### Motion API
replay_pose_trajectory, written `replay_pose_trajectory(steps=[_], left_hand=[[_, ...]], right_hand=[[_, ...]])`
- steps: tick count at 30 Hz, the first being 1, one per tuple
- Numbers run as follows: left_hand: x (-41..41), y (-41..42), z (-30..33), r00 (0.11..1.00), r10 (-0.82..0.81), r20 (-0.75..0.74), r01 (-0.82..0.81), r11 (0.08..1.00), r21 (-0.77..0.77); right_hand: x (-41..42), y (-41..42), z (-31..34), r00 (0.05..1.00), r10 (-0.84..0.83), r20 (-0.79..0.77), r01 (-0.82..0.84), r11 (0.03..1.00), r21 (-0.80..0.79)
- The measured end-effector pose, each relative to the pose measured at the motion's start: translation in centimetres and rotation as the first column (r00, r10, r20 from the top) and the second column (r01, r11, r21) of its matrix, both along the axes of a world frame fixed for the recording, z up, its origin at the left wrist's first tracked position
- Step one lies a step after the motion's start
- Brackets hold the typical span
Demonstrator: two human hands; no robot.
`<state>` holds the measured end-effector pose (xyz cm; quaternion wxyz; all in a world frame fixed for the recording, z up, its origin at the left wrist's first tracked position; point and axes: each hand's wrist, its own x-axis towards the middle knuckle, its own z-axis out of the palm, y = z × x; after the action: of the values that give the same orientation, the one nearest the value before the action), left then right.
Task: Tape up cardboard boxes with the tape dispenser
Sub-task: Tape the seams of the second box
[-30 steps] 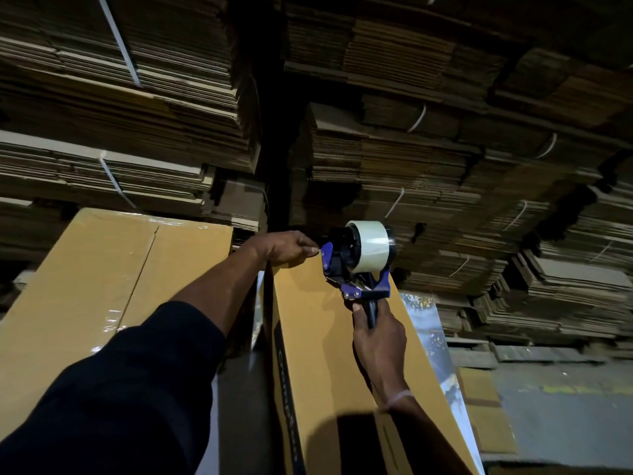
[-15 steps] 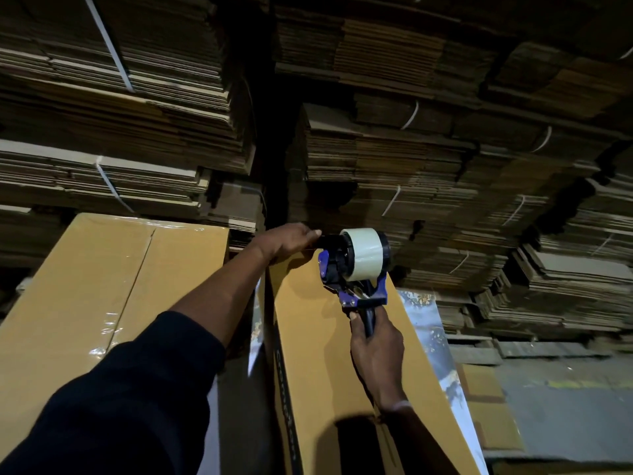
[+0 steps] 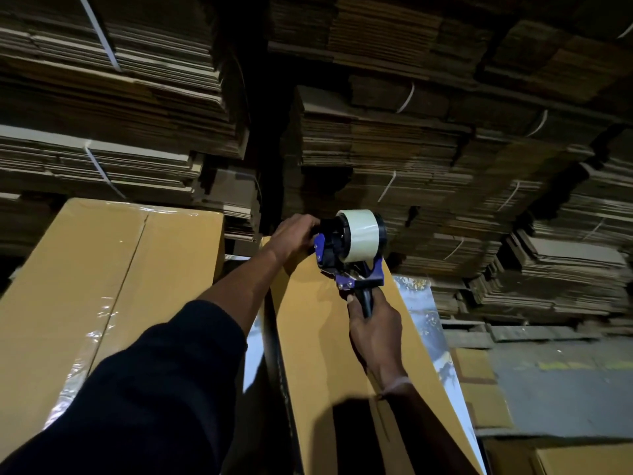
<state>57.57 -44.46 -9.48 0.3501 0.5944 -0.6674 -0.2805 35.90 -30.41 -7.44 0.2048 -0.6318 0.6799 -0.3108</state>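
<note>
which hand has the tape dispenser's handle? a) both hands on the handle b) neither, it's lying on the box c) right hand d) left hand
c: the right hand is curled round the black handle of the tape dispenser, while the left hand is up at the front of the dispenser, at the far end of the cardboard box.

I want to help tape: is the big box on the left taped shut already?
Yes, shut: shiny clear tape runs along the left box's closed centre seam.

My right hand (image 3: 375,329) grips the tape dispenser (image 3: 349,250) handle; my left hand (image 3: 294,236), arm outstretched, curls fingers against its front.
</note>
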Motion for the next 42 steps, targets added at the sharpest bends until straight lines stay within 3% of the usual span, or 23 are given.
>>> replay_pose_trajectory(steps=[3,12,19,23,27,31,42], left_hand=[[-0.1,-0.6,1.0,0.99,-0.069,0.126,0.054,0.992,0.116],[-0.9,-1.0,1.2,0.967,-0.083,0.243,0.06,0.993,0.103],[-1.1,0.1,0.0,0.956,0.016,0.294,-0.023,1.0,0.021],[-1.3,2.4,0.1,0.96,-0.08,0.268,0.098,0.994,-0.057],[-1.4,3.4,-0.7,0.864,-0.202,0.46,0.265,0.961,-0.075],[-1.6,3.7,-0.4,0.788,-0.214,0.577,0.315,0.945,-0.081],[-1.8,4.6,0.0,0.796,-0.207,0.569,0.295,0.953,-0.067]], right_hand=[[-0.3,1.3,0.5,1.0,0.015,-0.011,-0.015,1.0,0.001],[-2.8,5.3,-0.7,1.0,0.011,-0.02,-0.011,1.0,-0.011],[-2.7,5.3,-0.7,1.0,0.007,0.014,-0.007,1.0,0.011],[-2.7,5.1,-0.7,1.0,-0.005,0.021,0.005,0.999,0.036],[-2.5,5.1,-0.3,1.0,0.012,0.01,-0.012,0.999,0.049],[-2.3,5.4,0.2,0.999,0.031,-0.01,-0.031,0.998,0.062],[-2.9,6.8,0.5,0.999,0.032,-0.007,-0.032,0.997,0.077]])
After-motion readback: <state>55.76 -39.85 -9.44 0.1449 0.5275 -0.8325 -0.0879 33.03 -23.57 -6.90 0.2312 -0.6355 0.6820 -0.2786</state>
